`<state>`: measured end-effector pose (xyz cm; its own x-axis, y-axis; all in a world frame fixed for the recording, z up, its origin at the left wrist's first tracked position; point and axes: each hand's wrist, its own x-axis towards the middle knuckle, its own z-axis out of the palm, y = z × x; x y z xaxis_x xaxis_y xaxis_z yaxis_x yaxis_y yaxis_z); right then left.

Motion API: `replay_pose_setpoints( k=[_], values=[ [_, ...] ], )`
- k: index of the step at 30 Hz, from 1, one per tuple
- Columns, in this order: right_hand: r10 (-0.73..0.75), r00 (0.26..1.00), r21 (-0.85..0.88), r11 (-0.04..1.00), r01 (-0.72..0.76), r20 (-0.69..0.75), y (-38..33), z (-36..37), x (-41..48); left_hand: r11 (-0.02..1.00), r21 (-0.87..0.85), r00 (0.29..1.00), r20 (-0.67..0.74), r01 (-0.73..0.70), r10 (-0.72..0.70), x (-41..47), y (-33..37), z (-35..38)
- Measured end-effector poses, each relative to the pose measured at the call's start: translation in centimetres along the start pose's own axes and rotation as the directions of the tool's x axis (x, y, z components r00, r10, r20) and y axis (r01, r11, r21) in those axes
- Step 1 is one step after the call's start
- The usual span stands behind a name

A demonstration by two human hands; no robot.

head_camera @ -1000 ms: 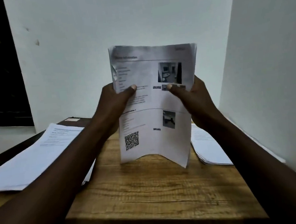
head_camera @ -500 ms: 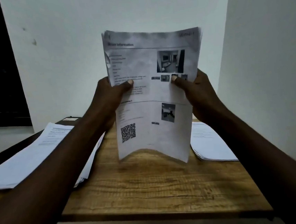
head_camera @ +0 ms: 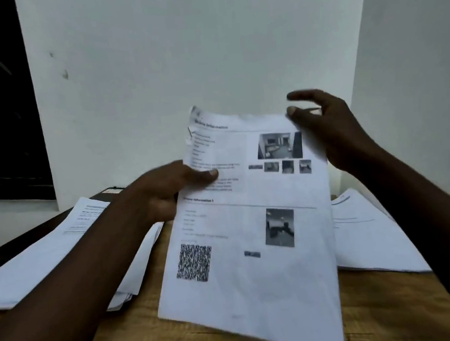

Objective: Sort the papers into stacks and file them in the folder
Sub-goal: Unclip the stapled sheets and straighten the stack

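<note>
The left hand (head_camera: 165,195) is pinching the held papers (head_camera: 256,277) at their left edge, with the thumb lying across the printed face and the fingers hidden behind. I judge it is gripping there so that the page is facing the person for reading before it is sorted. The right hand (head_camera: 327,130) is hovering at the far right corner with its fingers parted and loose (blur is hiding whether the thumb is touching the corner). It is probably getting ready to peel off or steady the top sheet.

The papers are hanging in the middle, above the wooden table (head_camera: 234,334), between the left stack (head_camera: 48,258) and the right stack (head_camera: 368,239). Their long axis is running from near to far. The heading end is pointing far and upward, leaning a little to the left, and the end with the square code is dipping near and low.
</note>
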<state>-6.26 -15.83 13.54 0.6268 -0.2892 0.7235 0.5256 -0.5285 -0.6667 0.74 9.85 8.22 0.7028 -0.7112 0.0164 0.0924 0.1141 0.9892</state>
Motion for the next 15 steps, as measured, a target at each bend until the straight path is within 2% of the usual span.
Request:
replay_pose_setpoints(
  k=[2, 4, 9, 12, 15],
  values=[
    [0.052, 0.998, -0.077, 0.996, -0.048, 0.039, 2.4, 0.4, -0.2, 0.998, -0.029, 0.997, 0.064, 0.053, -0.051, 0.6, -1.5, -0.5],
    [0.122, 0.991, -0.136, 0.984, -0.113, 0.057, 4.8, 1.0, -0.8, 0.997, -0.019, 0.997, 0.019, 0.079, -0.078, 1.4, -3.0, -1.0],
    [0.227, 0.973, -0.142, 0.965, -0.219, 0.039, 9.5, 2.1, -2.6, 0.996, -0.026, 0.994, -0.057, 0.09, -0.092, 3.8, -5.9, -2.1],
    [0.235, 0.97, -0.191, 0.956, -0.221, 0.057, 12.1, 2.7, -3.6, 0.999, 0.006, 0.984, -0.174, 0.034, -0.033, 5.6, -6.8, -2.6],
    [0.233, 0.97, -0.248, 0.946, -0.209, 0.072, 13.6, 3.2, -4.0, 0.996, 0.085, 0.94, -0.334, -0.036, 0.063, 7.6, -7.5, -3.3]
  ],
)
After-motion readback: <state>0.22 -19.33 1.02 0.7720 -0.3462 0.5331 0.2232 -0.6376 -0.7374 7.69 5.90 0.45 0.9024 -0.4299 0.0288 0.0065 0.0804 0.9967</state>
